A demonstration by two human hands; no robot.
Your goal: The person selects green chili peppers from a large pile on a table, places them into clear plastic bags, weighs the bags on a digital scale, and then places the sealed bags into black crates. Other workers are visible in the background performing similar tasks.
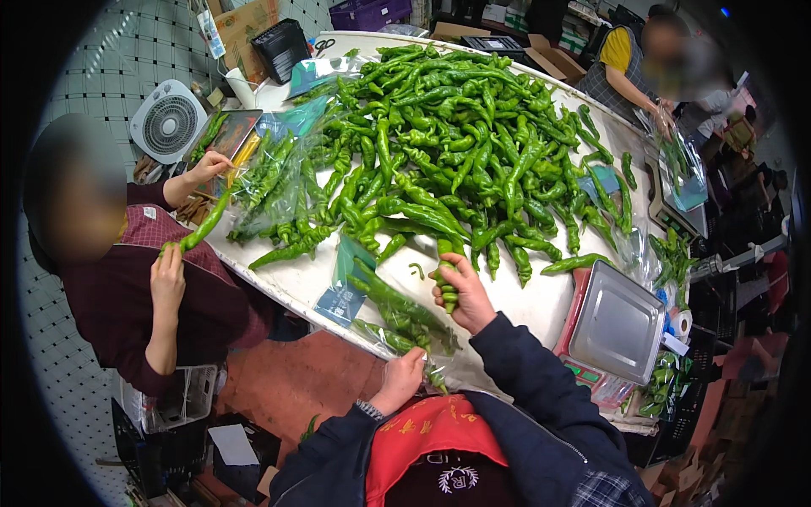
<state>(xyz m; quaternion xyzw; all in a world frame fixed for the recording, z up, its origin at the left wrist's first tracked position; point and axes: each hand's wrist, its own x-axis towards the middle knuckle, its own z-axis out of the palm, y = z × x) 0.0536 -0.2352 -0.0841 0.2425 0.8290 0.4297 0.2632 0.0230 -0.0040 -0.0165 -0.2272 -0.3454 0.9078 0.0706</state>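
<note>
My right hand (pixel 469 295) grips a long green pepper (pixel 447 279) above the tabletop, at the near edge of a large heap of green peppers (pixel 437 139). Lower down, close to my body, my left hand (pixel 400 380) pinches the edge of a clear plastic bag (pixel 405 310). Several green peppers lie inside this bag, and its far end has a printed teal panel (pixel 342 282). Part of the bag's near end is hidden by my left hand.
A scale (pixel 614 323) with a metal tray stands at the right. On the left, a person (pixel 168 272) holds a pepper and touches a filled bag (pixel 272 184). Another person (pixel 627 70) handles a bag over a second scale (pixel 662 177). A box fan (pixel 168 120) stands behind.
</note>
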